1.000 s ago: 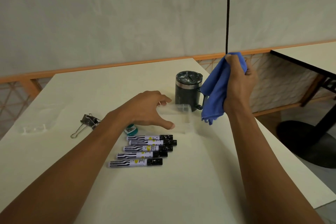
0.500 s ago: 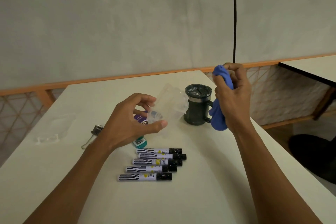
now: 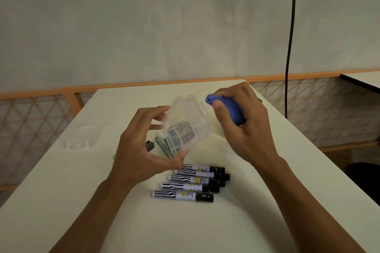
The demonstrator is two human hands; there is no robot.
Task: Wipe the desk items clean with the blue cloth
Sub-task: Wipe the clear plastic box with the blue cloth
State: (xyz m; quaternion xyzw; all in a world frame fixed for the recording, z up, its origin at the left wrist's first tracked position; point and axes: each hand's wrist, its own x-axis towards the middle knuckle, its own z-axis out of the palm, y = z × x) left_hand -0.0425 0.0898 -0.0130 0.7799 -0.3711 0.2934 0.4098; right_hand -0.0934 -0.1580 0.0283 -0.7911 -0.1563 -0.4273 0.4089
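Note:
My left hand (image 3: 141,150) holds a clear plastic container (image 3: 185,123) tilted above the white desk (image 3: 185,224), thumb at its lower edge and fingers at its upper rim. My right hand (image 3: 244,127) grips the bunched blue cloth (image 3: 228,109) just right of the container, apart from it. Several black-capped markers (image 3: 191,183) lie in a row on the desk below both hands. The dark mug is hidden behind my hands.
A clear plastic lid (image 3: 82,139) lies at the desk's left side. A binder clip (image 3: 149,146) and small items show behind my left hand. A black cable (image 3: 290,47) hangs at the right. Another table (image 3: 364,80) stands far right.
My left hand has lifted the clear container higher and tilted it toward me. My right hand has bunched the cloth tighter and come down beside the container, now covering the mug.

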